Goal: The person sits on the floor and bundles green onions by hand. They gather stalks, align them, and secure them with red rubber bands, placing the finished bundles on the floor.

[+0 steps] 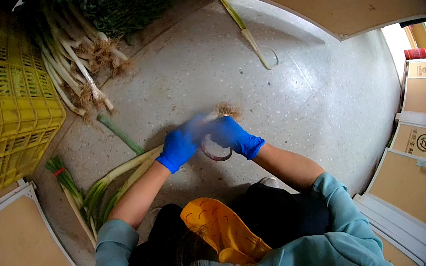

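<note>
My left hand [177, 146], in a blue glove, is closed around leek-like long green onions [135, 164], whose leaves trail beneath my left forearm. A brown root tuft [229, 108] shows just beyond my right hand [234, 134], also gloved in blue. Under the right hand's fingers hangs a dark reddish ring [216, 156], possibly a tape roll; the right hand seems to hold it. Motion blurs both sets of fingers, so their exact contact is hidden. A cut green stalk [120, 134] lies on the floor just beyond my left hand.
A yellow plastic crate [18, 104] stands at the left, beside piled long onions [77, 70] with roots. Dark leafy greens [128, 5] lie behind. A red-banded green bundle [61, 172] is nearer. One loose stalk [251, 40] lies ahead. Tan panels [420, 168] border the floor [310, 118].
</note>
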Tool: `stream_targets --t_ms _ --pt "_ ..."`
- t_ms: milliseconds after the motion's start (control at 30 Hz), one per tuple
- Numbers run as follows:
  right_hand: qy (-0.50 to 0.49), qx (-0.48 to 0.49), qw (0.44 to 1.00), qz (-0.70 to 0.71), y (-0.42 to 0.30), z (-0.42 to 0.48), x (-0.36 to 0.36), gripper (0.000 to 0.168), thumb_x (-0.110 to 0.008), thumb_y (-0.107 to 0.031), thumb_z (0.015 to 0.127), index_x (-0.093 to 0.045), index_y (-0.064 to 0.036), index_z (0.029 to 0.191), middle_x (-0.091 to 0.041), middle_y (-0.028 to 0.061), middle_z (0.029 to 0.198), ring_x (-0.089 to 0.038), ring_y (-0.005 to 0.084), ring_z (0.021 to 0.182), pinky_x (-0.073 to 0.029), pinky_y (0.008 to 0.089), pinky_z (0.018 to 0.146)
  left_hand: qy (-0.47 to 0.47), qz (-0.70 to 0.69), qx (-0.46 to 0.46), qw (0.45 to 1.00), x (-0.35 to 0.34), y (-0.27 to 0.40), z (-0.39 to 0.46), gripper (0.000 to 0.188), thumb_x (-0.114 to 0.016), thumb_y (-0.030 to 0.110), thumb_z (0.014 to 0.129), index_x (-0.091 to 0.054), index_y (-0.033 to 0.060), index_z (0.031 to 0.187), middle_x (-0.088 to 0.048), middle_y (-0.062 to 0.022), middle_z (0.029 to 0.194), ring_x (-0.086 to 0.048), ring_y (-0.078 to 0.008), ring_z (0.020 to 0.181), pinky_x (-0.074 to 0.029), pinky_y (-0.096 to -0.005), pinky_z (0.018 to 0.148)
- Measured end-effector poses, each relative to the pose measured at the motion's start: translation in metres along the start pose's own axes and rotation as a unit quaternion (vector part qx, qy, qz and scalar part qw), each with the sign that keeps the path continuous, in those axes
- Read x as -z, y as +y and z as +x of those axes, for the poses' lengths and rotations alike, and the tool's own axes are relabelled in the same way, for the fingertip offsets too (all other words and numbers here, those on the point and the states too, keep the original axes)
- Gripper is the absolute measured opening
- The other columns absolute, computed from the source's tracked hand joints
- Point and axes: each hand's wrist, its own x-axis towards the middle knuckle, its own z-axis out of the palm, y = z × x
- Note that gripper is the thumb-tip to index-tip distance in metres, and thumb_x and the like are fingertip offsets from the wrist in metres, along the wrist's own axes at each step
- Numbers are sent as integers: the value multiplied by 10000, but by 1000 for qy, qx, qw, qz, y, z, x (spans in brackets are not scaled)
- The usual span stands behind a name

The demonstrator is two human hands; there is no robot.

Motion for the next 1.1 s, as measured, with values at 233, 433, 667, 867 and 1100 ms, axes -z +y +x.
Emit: stream_targets --t_ms 233,433,667,867,1100 --pt "-40 -37 998 -22 -9 -11 5 162 -508 -167 783 -600 -35 779 -513 42 554 -438 97 420 -344 221 375 6 45 -48 998 -15 -17 -11 419 -629 95 709 -511 115 1111 -548 -137 1058 -575 -304 874 -482 -361 715" --pt "-88 -156 965 194 -31 -23 4 294 -443 -320 851 -561 -52 823 -508 32 556 -411 94 394 -347 251 319 30 110 -103 988 -11 -20 -7 360 -572 88 742 -539 174 1089 -551 -107 1000 -580 -291 782 -492 -357 647" --pt "-15 -159 975 152 -28 -30 -16 313 -370 -295 901 -555 -52 831 -470 20 506 -381 101 346 -299 207 329 62 140 -112 982 -5 -18 -6 336 -558 109 761 -548 200 1083 -558 -100 960 -581 -280 749 -494 -346 648" --pt "-12 -48 996 -72 16 -20 -16 223 -474 -242 861 -546 -35 903 -519 40 600 -494 124 483 -383 233 433 -1 -135 -28 990 15 -20 8 264 -599 100 759 -575 72 1021 -588 -118 939 -591 -233 808 -458 -295 725" --pt "68 171 980 76 21 -2 -20 213 -531 -215 844 -574 -11 887 -544 10 638 -507 92 541 -386 199 470 -122 -249 47 960 53 -7 30 267 -564 141 797 -506 6 1020 -580 -75 914 -519 -127 885 -419 -277 777"
